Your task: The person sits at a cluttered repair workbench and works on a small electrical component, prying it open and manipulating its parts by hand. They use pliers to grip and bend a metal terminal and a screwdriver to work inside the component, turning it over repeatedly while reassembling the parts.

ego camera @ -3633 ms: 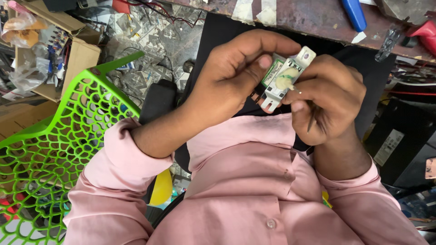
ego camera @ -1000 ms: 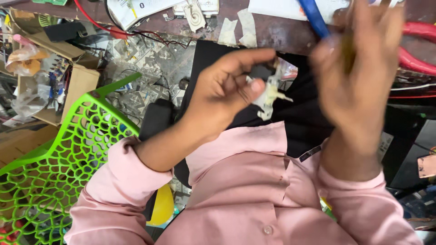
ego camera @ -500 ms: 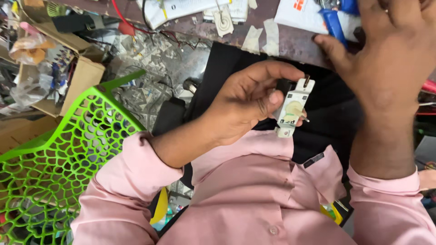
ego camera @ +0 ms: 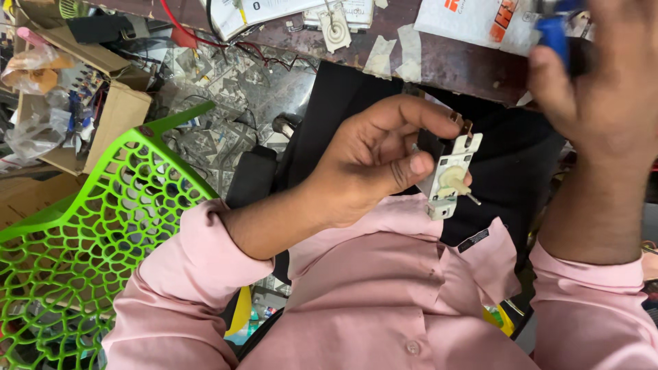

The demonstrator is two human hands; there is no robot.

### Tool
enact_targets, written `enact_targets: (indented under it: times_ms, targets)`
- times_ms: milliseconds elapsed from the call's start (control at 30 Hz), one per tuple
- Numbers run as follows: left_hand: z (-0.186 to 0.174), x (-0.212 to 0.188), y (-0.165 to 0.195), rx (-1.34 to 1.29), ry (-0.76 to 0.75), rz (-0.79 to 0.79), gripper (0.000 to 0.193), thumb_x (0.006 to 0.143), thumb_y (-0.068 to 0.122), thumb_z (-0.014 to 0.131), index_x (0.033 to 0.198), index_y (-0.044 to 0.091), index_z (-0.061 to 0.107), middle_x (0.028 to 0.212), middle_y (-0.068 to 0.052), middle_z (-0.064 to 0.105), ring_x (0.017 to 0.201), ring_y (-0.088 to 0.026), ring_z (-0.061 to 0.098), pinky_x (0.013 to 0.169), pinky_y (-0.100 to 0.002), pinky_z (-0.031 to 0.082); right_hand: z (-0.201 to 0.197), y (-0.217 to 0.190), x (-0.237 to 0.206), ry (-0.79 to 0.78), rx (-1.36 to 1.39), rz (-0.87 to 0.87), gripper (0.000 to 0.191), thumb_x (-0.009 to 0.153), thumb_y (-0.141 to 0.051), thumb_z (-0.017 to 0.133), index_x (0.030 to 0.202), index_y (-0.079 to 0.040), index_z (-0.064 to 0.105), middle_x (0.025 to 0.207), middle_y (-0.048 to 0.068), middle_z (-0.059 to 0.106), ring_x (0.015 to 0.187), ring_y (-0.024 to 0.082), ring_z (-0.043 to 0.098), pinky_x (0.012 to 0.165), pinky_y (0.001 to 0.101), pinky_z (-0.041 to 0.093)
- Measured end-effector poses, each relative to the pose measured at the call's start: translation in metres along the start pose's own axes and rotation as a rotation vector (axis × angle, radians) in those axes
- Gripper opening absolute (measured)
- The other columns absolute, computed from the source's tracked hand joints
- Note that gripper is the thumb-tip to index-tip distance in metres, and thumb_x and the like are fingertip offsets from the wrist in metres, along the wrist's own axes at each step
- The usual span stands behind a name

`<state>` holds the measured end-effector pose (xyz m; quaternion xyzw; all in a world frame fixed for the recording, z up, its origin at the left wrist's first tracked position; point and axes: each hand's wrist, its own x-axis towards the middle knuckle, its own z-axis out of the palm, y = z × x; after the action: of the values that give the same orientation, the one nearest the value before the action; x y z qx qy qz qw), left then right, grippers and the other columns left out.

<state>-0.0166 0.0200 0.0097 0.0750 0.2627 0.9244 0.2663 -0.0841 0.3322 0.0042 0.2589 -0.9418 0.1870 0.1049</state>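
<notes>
My left hand (ego camera: 373,161) holds a small white electrical part (ego camera: 450,175) upright above my lap, thumb pressed on its face. The part has a round cream knob with a thin shaft and metal terminals at its top. My right hand (ego camera: 603,79) is raised at the upper right by the bench edge, fingers closed around a blue-handled tool (ego camera: 554,35); the tool's tip is hidden. I wear a pink shirt (ego camera: 384,301).
A worn brown bench (ego camera: 452,65) runs across the top with papers, tape scraps and a red wire. A green lattice plastic chair (ego camera: 82,233) stands at my left. Cardboard boxes and plastic bags (ego camera: 41,75) clutter the floor at the far left.
My right hand left the white part, reached up to the bench and closed on the blue-handled tool. My left hand kept the part and turned it upright.
</notes>
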Motion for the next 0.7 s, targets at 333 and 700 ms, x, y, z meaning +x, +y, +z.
enact_targets:
  times_ms: [333,700]
  targets:
    - [0.013,0.003,0.013,0.113,0.032,0.236,0.015,0.113,-0.001,0.062,0.124,0.006,0.053,0.132,-0.014,0.058,0.120,-0.025,0.064,0.103,-0.039,0.055,-0.049,-0.108,-0.022,0.190,0.362,0.118,0.050,0.094,-0.016,0.074,0.134,0.008,0.056,0.123,0.025,0.059,0.104,0.039,0.060,0.088,0.0467,0.050]
    - [0.030,-0.002,0.030,0.462,0.000,0.433,0.019,0.106,-0.004,0.067,0.106,0.008,0.053,0.130,-0.010,0.053,0.126,-0.030,0.060,0.120,-0.046,0.041,-0.079,-0.141,0.015,-0.110,0.129,-0.169,0.052,0.084,-0.020,0.075,0.120,0.015,0.060,0.110,0.032,0.065,0.089,0.042,0.065,0.075,0.0488,0.052]
